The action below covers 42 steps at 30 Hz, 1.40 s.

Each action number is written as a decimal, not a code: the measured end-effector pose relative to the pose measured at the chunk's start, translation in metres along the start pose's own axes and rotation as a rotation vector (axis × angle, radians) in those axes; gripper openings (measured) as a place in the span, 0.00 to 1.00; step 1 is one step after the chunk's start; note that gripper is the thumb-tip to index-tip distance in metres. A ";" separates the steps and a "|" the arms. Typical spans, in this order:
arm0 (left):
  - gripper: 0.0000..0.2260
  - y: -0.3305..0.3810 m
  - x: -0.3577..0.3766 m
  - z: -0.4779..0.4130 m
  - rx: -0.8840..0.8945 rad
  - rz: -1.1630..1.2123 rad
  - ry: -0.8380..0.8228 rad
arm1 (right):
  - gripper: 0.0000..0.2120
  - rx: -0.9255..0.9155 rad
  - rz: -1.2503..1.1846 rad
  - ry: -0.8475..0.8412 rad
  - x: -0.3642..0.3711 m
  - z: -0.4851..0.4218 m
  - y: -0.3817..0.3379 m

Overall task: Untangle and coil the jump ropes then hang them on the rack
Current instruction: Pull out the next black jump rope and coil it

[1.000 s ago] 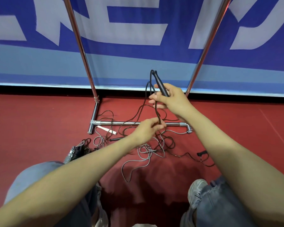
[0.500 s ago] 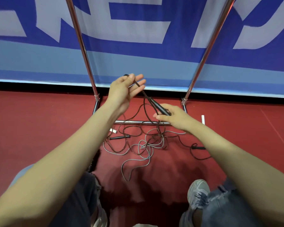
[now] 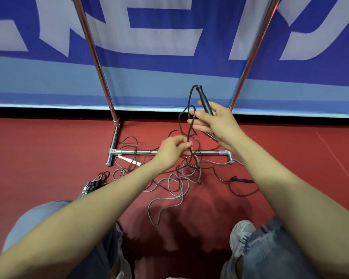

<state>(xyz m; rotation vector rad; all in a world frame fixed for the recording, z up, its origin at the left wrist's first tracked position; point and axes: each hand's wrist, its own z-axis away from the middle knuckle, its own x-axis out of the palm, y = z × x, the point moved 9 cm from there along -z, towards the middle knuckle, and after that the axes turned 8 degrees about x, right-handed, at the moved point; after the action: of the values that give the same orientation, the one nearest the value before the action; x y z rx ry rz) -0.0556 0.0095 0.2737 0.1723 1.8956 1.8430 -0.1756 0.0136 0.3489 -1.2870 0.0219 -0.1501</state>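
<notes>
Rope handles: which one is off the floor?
The black handle gripped in the right hand; the other black handle and white handle lie on the floor.

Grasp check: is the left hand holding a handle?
No, the left hand pinches the black rope; the right hand holds the handle.

The right hand (image 3: 216, 123) grips a black handle (image 3: 205, 100) with its cord end pointing upward, raised above the red floor (image 3: 38, 158). A black cord (image 3: 190, 125) loops out of the handle top and drops past the fingers to the left hand (image 3: 172, 151), which pinches it lower down. Below both hands a grey rope (image 3: 169, 190) lies tangled with dark cords across the base bar of the chrome rack (image 3: 169, 152). A white handle (image 3: 129, 160) lies near the rack's left foot, and a second black handle (image 3: 243, 180) lies to the right. A blue banner (image 3: 169, 77) stands behind the rack.
</notes>
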 end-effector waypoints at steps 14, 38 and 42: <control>0.11 0.030 -0.076 -0.019 -0.144 1.083 0.442 | 0.13 -0.032 0.485 -0.109 0.002 -0.004 0.022; 0.07 0.059 -0.058 -0.013 0.016 0.810 0.335 | 0.06 0.023 0.973 -0.090 -0.001 -0.020 0.061; 0.07 0.064 -0.076 -0.015 0.049 0.936 0.406 | 0.09 0.153 1.207 -0.008 -0.021 -0.023 0.088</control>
<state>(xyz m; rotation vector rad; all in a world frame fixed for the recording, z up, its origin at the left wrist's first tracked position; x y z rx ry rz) -0.0108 -0.0307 0.3548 0.8870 2.3642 2.5621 -0.1899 0.0177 0.2569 -0.9422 0.7472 0.8706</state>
